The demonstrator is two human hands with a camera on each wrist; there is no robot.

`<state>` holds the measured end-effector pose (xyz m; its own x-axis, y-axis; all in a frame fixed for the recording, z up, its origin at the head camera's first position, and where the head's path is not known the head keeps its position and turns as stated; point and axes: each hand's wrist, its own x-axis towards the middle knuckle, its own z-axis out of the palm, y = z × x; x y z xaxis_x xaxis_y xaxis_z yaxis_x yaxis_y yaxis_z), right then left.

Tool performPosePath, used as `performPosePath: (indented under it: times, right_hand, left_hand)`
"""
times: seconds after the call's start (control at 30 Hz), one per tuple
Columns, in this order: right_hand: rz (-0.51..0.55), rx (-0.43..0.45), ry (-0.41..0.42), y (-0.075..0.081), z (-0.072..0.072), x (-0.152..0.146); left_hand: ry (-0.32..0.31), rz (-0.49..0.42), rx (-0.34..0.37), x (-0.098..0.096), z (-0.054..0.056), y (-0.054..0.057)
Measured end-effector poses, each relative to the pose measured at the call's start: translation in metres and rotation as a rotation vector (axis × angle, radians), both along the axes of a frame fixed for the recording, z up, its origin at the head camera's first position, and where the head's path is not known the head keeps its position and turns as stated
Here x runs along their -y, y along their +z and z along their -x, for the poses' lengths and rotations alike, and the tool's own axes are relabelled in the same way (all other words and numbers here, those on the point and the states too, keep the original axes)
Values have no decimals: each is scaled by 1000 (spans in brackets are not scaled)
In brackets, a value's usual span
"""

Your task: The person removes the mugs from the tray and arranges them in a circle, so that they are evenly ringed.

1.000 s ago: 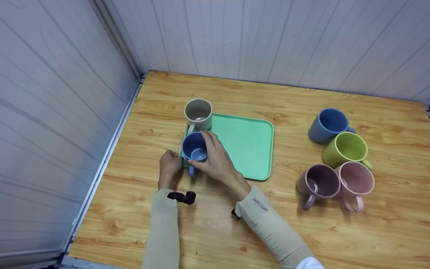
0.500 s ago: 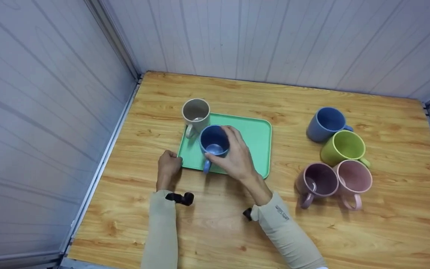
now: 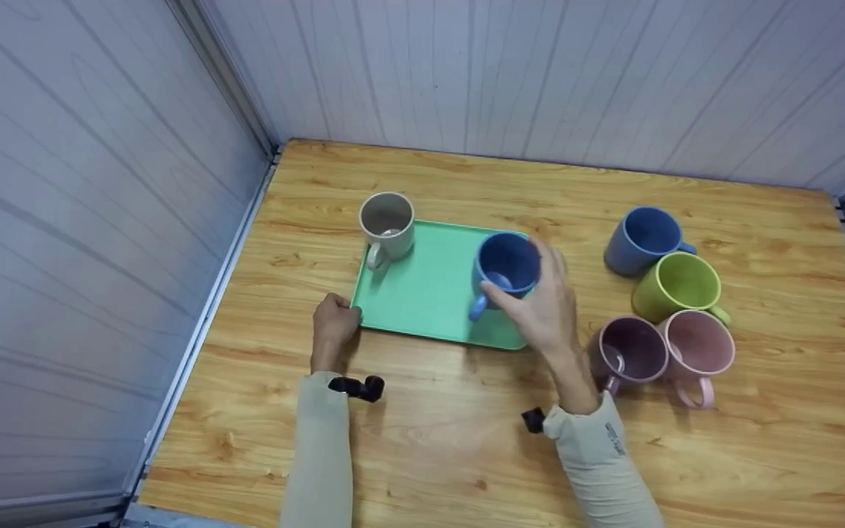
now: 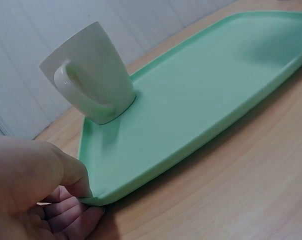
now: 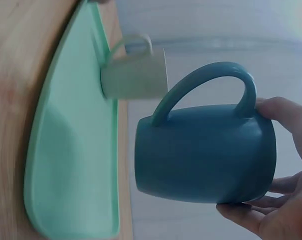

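Note:
My left hand (image 3: 336,323) pinches the near left corner of a green tray (image 3: 422,293); in the left wrist view the thumb lies on the tray's corner (image 4: 106,196) with the other fingers curled beneath. A blue mug (image 3: 503,268) hangs over the right part of the tray, its handle toward me. My right hand (image 3: 551,312) grips it near the rim, thumb on one side and fingers on the other. The right wrist view shows this blue mug (image 5: 206,155) raised off the tray. A beige mug (image 3: 386,224) stands upright on the tray's far left corner.
Right of the tray, a second blue mug (image 3: 644,242), a lime green mug (image 3: 678,290), a purple mug (image 3: 628,352) and a pink mug (image 3: 700,345) stand clustered on the wooden table (image 3: 452,440). White panel walls (image 3: 510,81) rise behind and at the left.
My right hand has carried the blue mug rightward across the tray, from beside the beige mug to the right part. The left hand has stayed at the tray corner.

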<state>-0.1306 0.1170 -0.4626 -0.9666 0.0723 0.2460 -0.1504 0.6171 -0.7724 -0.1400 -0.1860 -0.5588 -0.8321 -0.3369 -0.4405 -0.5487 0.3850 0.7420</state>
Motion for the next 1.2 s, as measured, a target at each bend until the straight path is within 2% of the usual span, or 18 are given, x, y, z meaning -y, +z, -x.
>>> performPosePath:
  times: [0.3,0.5,0.63,0.93,1.2]
  right_hand:
    - [-30,92,-135,-7,-4,-38]
    - [-88,130,-188,-10,-3,-58]
    - [-121,200,-223,-10,-2,-68]
    - [-177,346,-219,-14,2,-83]
    - [-225,379,-196,-18,6,-84]
  left_hand:
    - [3,2,-4,-1,0,0]
    - [11,-1,8,-1,0,0]
    - [12,-11,5,-2,-1,0]
    - [-9,-17,3,-1,-1,2]
    - [8,-40,-8,-2,-1,2]
